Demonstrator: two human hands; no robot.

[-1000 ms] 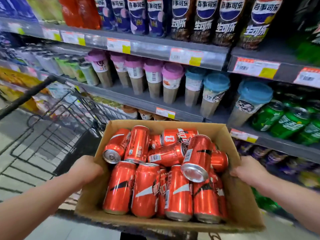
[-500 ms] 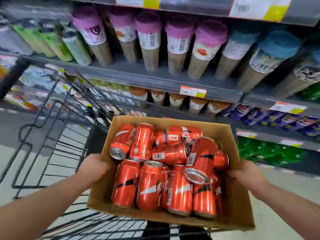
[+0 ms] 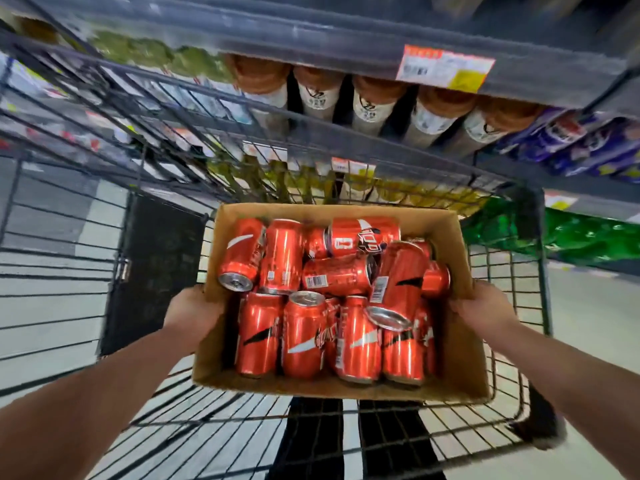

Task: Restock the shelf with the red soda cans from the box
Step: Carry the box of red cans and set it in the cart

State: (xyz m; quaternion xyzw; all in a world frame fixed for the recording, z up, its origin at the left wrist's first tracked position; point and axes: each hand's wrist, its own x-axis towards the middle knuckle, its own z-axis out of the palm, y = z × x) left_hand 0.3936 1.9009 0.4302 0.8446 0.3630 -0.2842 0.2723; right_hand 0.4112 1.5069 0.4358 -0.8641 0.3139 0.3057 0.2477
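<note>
The box (image 3: 311, 213) of red cans (image 3: 304, 334) is lower now, over the cart (image 3: 346, 441).

Half a second ago the purple and blue cups filled the top of the view; now they are gone, and only the brown-lid cups (image 3: 370, 98) show under the shelf (image 3: 346, 39) edge with its price tag (image 3: 446, 65). The cans lie in the same heap inside the box (one row standing at the near wall, more lying across at the far wall). The left hand (image 3: 192, 311) holds the box's left wall and the right hand (image 3: 485, 306) holds its right wall, both arms stretched forward. The fingers are hidden by the cardboard, so I cannot tell if they are spread or together. The box sits nearer the cart's right side.
</note>
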